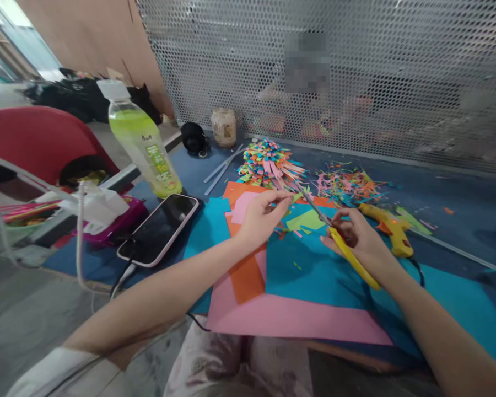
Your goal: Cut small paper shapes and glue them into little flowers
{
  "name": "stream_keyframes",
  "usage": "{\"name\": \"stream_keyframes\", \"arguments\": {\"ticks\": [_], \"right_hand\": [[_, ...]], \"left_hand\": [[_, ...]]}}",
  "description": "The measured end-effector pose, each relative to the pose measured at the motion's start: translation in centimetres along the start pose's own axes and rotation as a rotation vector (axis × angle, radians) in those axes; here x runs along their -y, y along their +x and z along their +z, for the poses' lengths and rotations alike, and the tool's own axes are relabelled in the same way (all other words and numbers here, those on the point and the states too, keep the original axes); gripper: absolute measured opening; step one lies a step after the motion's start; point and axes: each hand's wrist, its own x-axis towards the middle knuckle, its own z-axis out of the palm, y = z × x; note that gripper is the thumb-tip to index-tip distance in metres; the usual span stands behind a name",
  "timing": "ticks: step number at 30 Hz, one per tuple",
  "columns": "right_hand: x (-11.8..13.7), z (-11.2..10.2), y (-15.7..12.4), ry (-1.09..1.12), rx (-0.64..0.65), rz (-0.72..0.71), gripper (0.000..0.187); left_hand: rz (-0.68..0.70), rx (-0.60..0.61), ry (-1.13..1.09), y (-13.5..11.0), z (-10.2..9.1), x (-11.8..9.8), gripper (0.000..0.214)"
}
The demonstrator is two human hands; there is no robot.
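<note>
My left hand [262, 219] pinches a green paper scrap [298, 196]; my right hand [359, 234] grips the scissors [338, 240], their long axis slanting forward-left, tips near that scrap.

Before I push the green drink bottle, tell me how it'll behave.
The bottle is tall and narrow, so it may tip if pushed high. Green drink nearly fills it, so it probably feels weighty. Being round, it might roll once toppled.
</note>
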Motion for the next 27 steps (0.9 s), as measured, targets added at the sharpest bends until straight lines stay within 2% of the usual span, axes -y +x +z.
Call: {"name": "stream_keyframes", "arguments": {"ticks": [10,21,27], "right_hand": [[0.12,-0.08,-0.08,-0.027,0.005,-0.003,0.039],[0.10,-0.40,-0.15,-0.026,0.032,0.008,0.040],[0.14,-0.48,-0.12,0.004,0.054,0.027,0.040]], "left_hand": [[0.112,-0.020,0.082,0.23,-0.06,0.26,0.017],[0.051,-0.050,0.061,0.17,0.00,-0.15,0.017],[0.064,-0.045,0.082,0.23,-0.02,0.00,0.018]]}}
